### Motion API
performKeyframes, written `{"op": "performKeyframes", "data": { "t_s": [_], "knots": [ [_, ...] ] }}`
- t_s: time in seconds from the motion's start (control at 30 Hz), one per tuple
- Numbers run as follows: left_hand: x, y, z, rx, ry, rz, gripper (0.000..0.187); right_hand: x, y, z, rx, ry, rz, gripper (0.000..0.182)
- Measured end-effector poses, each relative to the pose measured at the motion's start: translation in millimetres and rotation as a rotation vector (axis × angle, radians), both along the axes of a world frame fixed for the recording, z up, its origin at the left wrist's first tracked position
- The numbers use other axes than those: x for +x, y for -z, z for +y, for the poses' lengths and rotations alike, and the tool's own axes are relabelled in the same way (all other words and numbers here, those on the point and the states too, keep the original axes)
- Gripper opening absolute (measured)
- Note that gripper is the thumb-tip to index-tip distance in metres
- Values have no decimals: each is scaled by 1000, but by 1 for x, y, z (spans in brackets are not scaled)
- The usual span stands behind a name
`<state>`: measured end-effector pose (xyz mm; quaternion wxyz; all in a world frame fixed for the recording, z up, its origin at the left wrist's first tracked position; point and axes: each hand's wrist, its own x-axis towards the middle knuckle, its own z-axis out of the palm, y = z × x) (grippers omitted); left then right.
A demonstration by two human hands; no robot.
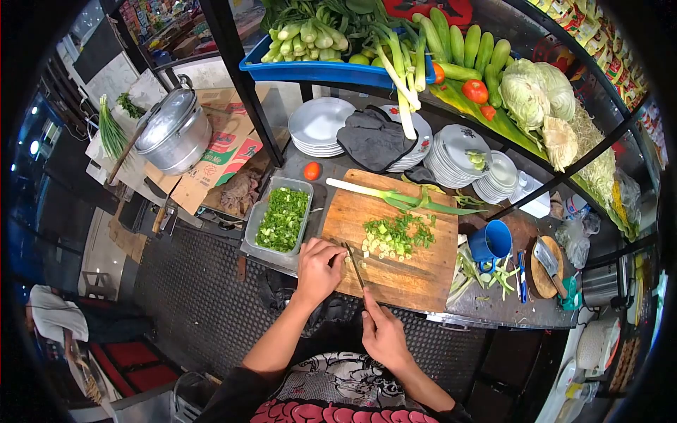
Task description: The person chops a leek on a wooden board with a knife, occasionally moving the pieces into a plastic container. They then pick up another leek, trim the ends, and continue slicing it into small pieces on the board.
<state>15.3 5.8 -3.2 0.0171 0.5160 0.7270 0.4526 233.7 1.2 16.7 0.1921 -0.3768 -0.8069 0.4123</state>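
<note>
My right hand (383, 331) grips a knife (355, 266), its blade pointing away from me over the near left part of the wooden cutting board (430, 282). Just left of the blade, my left hand (321, 268) is closed with its fingers curled together; what they hold, if anything, is hidden. A few sliced rounds lie by the blade. Chopped green onion (398, 236) forms a loose pile mid-board. Behind it, a whole leek-like stalk (374, 192) lies across the board's far edge. A clear plastic container (309, 204) of chopped greens stands left of the board.
A tomato (312, 170), stacked plates (321, 123) and a dark cloth (374, 137) sit behind the board. To the right are a blue mug (489, 243), trimmings and a cleaver (548, 261). Vegetables fill a blue tray (331, 72) above. A lidded pot (173, 130) stands left.
</note>
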Motion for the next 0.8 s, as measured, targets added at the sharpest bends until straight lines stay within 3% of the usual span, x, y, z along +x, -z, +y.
{"op": "performKeyframes", "data": {
  "t_s": [0.43,0.53,0.73,0.8],
  "knots": [
    [3,3,2,-42,-49,35,6,-16,3,7,215,-36,-129,69],
    [5,4,5,-24,-69,31,5,5,-5,-7,131,-35,-250,67],
    [2,4,5,-34,-48,4,5,47,-16,-15,-57,54,109,59],
    [1,5,5,-10,-31,0,6,48,-12,-12,-20,55,98,58]
  ]
}}
